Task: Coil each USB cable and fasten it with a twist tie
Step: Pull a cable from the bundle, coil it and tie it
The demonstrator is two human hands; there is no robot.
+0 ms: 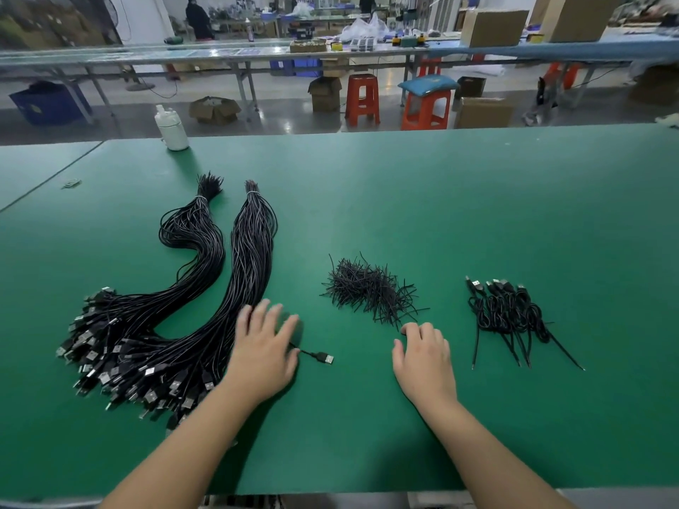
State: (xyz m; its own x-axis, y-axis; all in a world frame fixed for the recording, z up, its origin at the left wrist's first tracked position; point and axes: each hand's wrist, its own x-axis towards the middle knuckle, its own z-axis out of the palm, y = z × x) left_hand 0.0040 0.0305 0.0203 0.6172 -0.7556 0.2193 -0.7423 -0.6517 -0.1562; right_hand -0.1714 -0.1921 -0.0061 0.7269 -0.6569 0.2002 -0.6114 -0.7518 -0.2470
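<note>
Two long bundles of black USB cables (205, 288) lie on the left of the green table (477, 214), plugs fanned toward me. My left hand (264, 350) hovers with fingers spread at the right edge of the bundles, blurred. One loose USB plug (325, 358) sticks out from under it to the right. A heap of black twist ties (371, 292) sits in the middle. My right hand (422, 358) lies just below that heap, fingertips curled at its near edge; whether it pinches a tie is hidden. Several coiled, tied cables (510, 314) lie at the right.
A white bottle (172, 128) stands at the table's far edge on the left. A small flat object (71, 183) lies near the seam at far left. Beyond the table are stools, cardboard boxes and other workbenches.
</note>
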